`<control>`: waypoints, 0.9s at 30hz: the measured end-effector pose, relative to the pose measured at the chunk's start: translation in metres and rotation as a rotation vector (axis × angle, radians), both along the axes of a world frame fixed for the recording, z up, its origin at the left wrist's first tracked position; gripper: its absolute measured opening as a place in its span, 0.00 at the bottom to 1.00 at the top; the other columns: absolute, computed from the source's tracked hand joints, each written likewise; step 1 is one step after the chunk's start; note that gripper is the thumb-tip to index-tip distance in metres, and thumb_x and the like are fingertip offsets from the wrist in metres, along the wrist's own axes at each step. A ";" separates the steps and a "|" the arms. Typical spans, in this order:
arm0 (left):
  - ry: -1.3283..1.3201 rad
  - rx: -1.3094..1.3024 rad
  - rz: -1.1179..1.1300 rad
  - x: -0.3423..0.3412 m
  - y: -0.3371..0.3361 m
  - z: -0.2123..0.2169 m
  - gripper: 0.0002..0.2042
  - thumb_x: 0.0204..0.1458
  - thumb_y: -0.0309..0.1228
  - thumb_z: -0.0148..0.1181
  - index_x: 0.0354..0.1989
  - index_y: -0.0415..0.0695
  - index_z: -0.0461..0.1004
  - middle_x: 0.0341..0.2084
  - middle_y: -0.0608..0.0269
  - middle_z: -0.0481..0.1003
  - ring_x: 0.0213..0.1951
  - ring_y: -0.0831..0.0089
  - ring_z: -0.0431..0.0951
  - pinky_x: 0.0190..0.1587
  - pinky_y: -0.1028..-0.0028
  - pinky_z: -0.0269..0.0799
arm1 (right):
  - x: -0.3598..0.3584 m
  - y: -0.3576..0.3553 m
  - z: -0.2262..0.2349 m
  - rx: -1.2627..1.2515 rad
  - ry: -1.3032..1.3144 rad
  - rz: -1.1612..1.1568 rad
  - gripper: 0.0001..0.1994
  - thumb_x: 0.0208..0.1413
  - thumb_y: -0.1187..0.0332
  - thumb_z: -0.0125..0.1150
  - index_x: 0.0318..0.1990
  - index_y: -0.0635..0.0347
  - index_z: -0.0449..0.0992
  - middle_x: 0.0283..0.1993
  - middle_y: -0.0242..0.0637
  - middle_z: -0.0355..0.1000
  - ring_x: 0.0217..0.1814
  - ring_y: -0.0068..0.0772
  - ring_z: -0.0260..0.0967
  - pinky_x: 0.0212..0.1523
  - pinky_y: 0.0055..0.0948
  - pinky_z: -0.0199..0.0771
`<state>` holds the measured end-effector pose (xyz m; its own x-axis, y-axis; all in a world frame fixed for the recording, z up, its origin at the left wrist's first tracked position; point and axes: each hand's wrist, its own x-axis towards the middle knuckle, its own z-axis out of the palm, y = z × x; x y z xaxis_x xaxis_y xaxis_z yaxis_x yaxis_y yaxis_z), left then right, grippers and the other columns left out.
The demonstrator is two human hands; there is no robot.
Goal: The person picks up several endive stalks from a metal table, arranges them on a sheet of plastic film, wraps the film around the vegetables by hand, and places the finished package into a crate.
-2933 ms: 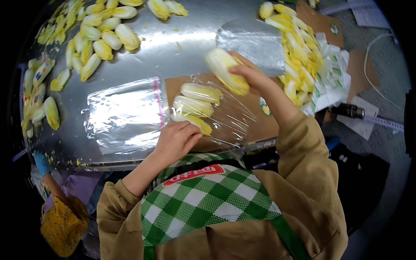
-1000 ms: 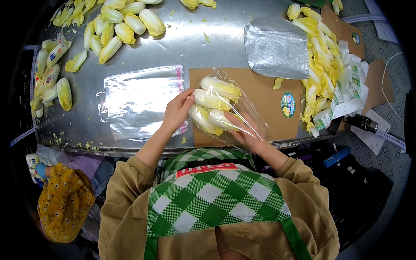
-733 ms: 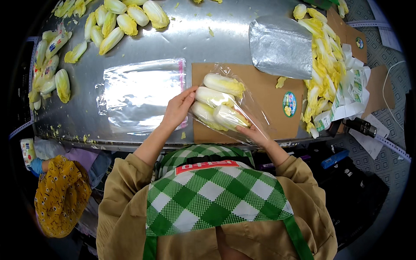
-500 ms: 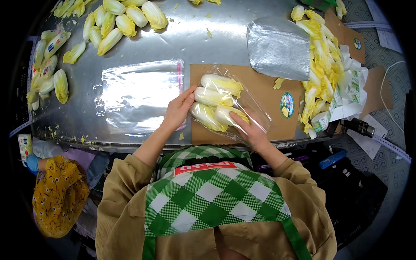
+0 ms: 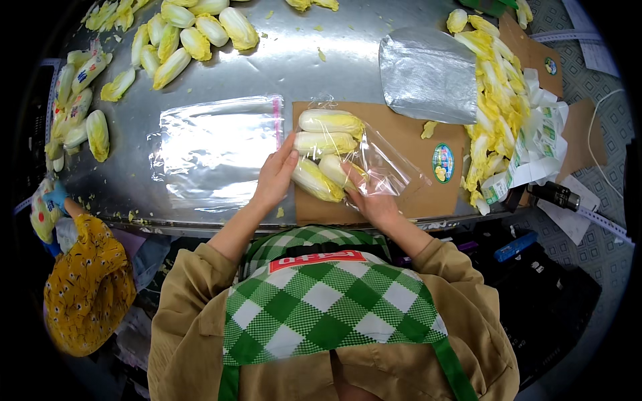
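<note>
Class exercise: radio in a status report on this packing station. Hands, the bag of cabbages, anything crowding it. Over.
Left hand flat against the bagged cabbages. Right hand gripping the clear bag near its open end. Bag lies on the cardboard sheet; stack of empty bags alongside, not touching.

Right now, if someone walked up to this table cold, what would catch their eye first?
Probably the clear bag of pale yellow cabbages on the brown cardboard sheet at the near edge of the metal table, with the left hand pressed to its side and the right hand at its open end. Next, the loose cabbages heaped at the far left and the leafy yellow pile on the right.
</note>
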<state>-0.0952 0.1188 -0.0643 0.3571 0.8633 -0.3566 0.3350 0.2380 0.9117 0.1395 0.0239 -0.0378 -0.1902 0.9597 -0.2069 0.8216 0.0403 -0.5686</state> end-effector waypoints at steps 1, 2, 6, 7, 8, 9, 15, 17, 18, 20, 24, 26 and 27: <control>-0.001 0.006 -0.006 0.001 -0.001 0.003 0.27 0.66 0.44 0.43 0.70 0.45 0.58 0.50 0.44 0.75 0.54 0.58 0.73 0.58 0.65 0.64 | -0.002 0.002 -0.003 -0.021 0.012 -0.030 0.35 0.50 0.71 0.68 0.68 0.42 0.64 0.51 0.54 0.66 0.48 0.56 0.70 0.46 0.46 0.73; -0.004 0.012 -0.011 0.002 -0.001 0.004 0.27 0.66 0.44 0.43 0.70 0.44 0.57 0.50 0.43 0.75 0.54 0.58 0.73 0.58 0.65 0.64 | -0.001 0.005 -0.005 -0.011 0.026 0.002 0.35 0.51 0.71 0.68 0.68 0.42 0.64 0.51 0.54 0.66 0.48 0.57 0.69 0.46 0.45 0.73; -0.044 0.031 0.018 0.002 0.002 0.003 0.27 0.67 0.44 0.41 0.70 0.42 0.57 0.52 0.45 0.74 0.54 0.56 0.73 0.59 0.64 0.64 | 0.010 0.016 -0.005 0.086 0.206 0.067 0.33 0.54 0.71 0.65 0.68 0.43 0.63 0.54 0.51 0.66 0.50 0.56 0.69 0.49 0.45 0.74; -0.060 -0.024 0.046 0.000 0.003 0.002 0.27 0.67 0.44 0.40 0.70 0.42 0.57 0.53 0.45 0.73 0.54 0.55 0.72 0.60 0.65 0.63 | 0.013 0.019 -0.005 0.097 0.217 0.123 0.32 0.54 0.71 0.65 0.68 0.44 0.64 0.54 0.50 0.66 0.50 0.56 0.69 0.49 0.44 0.74; -0.073 -0.084 0.073 -0.002 0.004 0.000 0.27 0.67 0.44 0.39 0.70 0.43 0.56 0.54 0.46 0.73 0.55 0.55 0.71 0.61 0.65 0.61 | 0.014 0.021 -0.005 0.121 0.225 0.152 0.32 0.54 0.71 0.64 0.68 0.44 0.64 0.54 0.49 0.66 0.50 0.55 0.69 0.49 0.44 0.74; 0.004 -0.052 0.024 -0.003 0.004 -0.002 0.27 0.67 0.44 0.39 0.71 0.43 0.56 0.56 0.47 0.71 0.56 0.55 0.69 0.62 0.65 0.60 | 0.012 0.023 -0.005 0.016 0.078 0.213 0.31 0.54 0.71 0.65 0.66 0.48 0.65 0.56 0.50 0.66 0.54 0.56 0.68 0.51 0.43 0.73; 0.019 0.013 0.034 -0.009 -0.008 -0.008 0.28 0.68 0.45 0.37 0.72 0.42 0.54 0.64 0.50 0.63 0.60 0.55 0.61 0.67 0.64 0.51 | -0.016 0.023 -0.015 0.232 0.305 0.103 0.31 0.53 0.73 0.65 0.67 0.51 0.65 0.56 0.51 0.67 0.53 0.55 0.68 0.51 0.42 0.73; 0.117 0.027 -0.001 -0.011 -0.010 -0.010 0.28 0.68 0.45 0.36 0.72 0.42 0.53 0.65 0.50 0.62 0.60 0.54 0.61 0.66 0.64 0.51 | -0.020 0.022 -0.018 0.207 0.247 0.095 0.31 0.53 0.73 0.65 0.67 0.53 0.65 0.56 0.53 0.66 0.53 0.54 0.68 0.51 0.42 0.73; 0.107 0.028 0.007 -0.011 -0.010 -0.010 0.29 0.68 0.46 0.36 0.72 0.42 0.52 0.65 0.49 0.62 0.60 0.54 0.61 0.66 0.64 0.51 | -0.021 0.023 -0.020 0.222 0.268 0.094 0.31 0.53 0.73 0.65 0.67 0.53 0.65 0.55 0.53 0.66 0.52 0.54 0.68 0.50 0.42 0.73; 0.095 0.035 0.004 -0.011 -0.008 -0.011 0.29 0.68 0.46 0.36 0.73 0.43 0.50 0.65 0.47 0.62 0.60 0.54 0.60 0.66 0.63 0.51 | -0.022 0.025 -0.021 0.284 0.317 0.096 0.31 0.53 0.73 0.65 0.67 0.52 0.65 0.52 0.52 0.67 0.49 0.53 0.69 0.48 0.43 0.73; 0.100 -0.034 -0.101 -0.008 -0.003 -0.004 0.31 0.67 0.47 0.38 0.73 0.42 0.49 0.64 0.44 0.62 0.60 0.54 0.61 0.66 0.63 0.51 | -0.032 0.032 -0.024 0.176 0.166 0.125 0.32 0.53 0.72 0.66 0.67 0.50 0.64 0.45 0.49 0.66 0.41 0.52 0.69 0.43 0.44 0.73; 0.199 -0.036 -0.103 -0.009 0.001 0.003 0.31 0.67 0.46 0.39 0.73 0.42 0.49 0.64 0.42 0.61 0.61 0.54 0.62 0.66 0.63 0.52 | -0.037 0.035 -0.025 0.094 0.178 0.096 0.33 0.53 0.70 0.66 0.67 0.49 0.64 0.43 0.48 0.65 0.38 0.52 0.69 0.41 0.45 0.73; 0.080 -0.040 -0.055 -0.012 0.004 0.006 0.30 0.67 0.46 0.39 0.73 0.41 0.50 0.64 0.42 0.61 0.62 0.53 0.62 0.67 0.62 0.52 | -0.038 0.036 -0.025 0.164 0.170 0.072 0.33 0.53 0.68 0.65 0.68 0.49 0.62 0.47 0.49 0.66 0.42 0.54 0.70 0.43 0.44 0.74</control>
